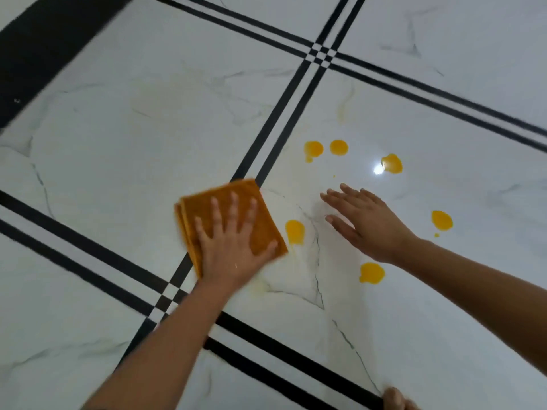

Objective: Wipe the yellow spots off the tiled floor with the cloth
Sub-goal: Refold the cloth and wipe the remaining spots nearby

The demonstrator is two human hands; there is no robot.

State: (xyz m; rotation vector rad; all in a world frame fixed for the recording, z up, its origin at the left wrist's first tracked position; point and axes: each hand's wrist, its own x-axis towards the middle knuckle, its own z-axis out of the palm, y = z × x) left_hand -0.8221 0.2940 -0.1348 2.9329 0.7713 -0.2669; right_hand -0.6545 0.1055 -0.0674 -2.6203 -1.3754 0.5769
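Fingers spread wide, the left hand [231,247] presses flat on a folded orange-brown cloth [233,223], pinning it to the white marble-patterned tiled floor [118,143] without gripping it. The cloth lies across a pair of black inlay stripes [284,113] at the left edge of the tile that carries the spill, and its layered edges show at its left side. Just beside the cloth's right corner sits one yellow spot [295,232], apart from the fabric by a thin strip of tile. The right hand [367,223] is open and empty, fingers straight and loosely fanned, palm toward the floor; whether it touches the tile cannot be told. Around it lie five more yellow spots: two near each other above it [313,149] [339,147], one beside a bright glare on the tile [392,163], one to its right [442,220], and one below the wrist [372,272]. Faint yellowish smears mark the tile below the left hand [260,287] and higher up near the stripes [344,108]. Part of a bare foot [396,399] shows at the bottom edge.
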